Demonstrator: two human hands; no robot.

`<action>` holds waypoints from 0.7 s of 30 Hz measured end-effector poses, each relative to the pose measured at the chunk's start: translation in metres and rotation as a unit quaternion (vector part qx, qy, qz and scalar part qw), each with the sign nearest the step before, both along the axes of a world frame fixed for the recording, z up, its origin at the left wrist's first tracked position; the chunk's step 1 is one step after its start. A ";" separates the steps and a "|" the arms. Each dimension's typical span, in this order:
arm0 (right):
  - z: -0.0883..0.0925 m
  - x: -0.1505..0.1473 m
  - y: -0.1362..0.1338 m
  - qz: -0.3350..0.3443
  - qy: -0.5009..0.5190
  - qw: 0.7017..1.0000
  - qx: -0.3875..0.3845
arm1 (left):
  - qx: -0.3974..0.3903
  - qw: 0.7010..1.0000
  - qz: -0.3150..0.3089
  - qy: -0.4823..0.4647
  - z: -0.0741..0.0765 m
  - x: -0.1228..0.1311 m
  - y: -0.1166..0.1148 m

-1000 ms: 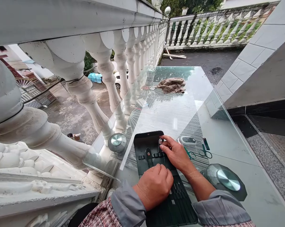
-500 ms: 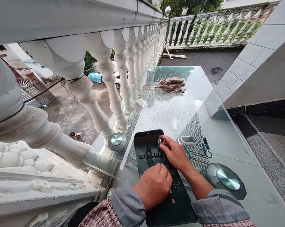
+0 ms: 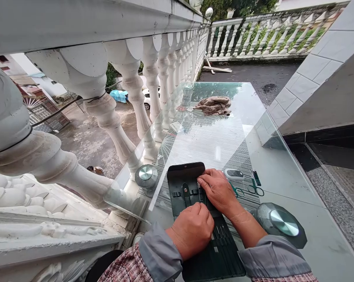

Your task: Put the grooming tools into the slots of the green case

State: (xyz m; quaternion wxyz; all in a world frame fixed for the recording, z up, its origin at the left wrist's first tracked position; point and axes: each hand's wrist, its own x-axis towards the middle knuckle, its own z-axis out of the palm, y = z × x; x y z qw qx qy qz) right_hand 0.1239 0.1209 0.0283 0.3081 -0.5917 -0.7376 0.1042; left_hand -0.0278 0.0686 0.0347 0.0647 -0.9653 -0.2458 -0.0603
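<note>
A black manicure case point(image 3: 177, 178) lies unfolded on the glass table, with slim metal tools in its lower slots and a dark leather-handled piece point(image 3: 186, 192) in an upper loop. My right hand point(image 3: 219, 192) is closed, thumb and fingers pinching the upper end of a nail clipper point(image 3: 200, 192), which sits at an elastic loop of the case. Over the middle of the case, my left hand point(image 3: 193, 231) is closed just below the clipper; its fingertips are hidden, so what it pinches does not show.
Right of the case lie green-handled scissors point(image 3: 255, 189), another clipper point(image 3: 256, 177) and a grey oval object point(image 3: 234, 174). A crumpled brown cloth point(image 3: 213, 105) rests farther back on the glass table point(image 3: 294, 196). White balusters point(image 3: 130, 78) run along the left.
My right hand has moved the nail clipper down toward my left hand, and more of its body now shows at the loop. My left hand has barely moved.
</note>
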 end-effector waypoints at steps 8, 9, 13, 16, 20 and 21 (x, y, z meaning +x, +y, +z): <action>0.005 -0.002 -0.001 0.013 0.046 0.998 -0.030 | -0.008 1.000 0.003 0.007 0.000 -0.001 0.000; 0.005 -0.002 -0.001 0.012 0.049 0.998 -0.031 | -0.010 1.000 0.003 0.009 0.001 -0.001 0.000; 0.004 -0.002 -0.001 0.007 0.052 0.998 -0.030 | -0.022 1.000 0.004 0.016 0.005 -0.001 0.001; 0.002 -0.004 -0.001 0.006 0.052 0.998 -0.023 | -0.023 0.999 0.015 0.017 0.008 0.000 0.002; 0.005 0.000 -0.004 0.020 0.079 0.997 0.010 | -0.002 1.000 0.011 0.011 0.007 -0.001 0.002; 0.007 0.005 -0.005 0.016 0.093 0.995 0.027 | 0.009 1.000 0.007 0.010 0.006 -0.001 0.002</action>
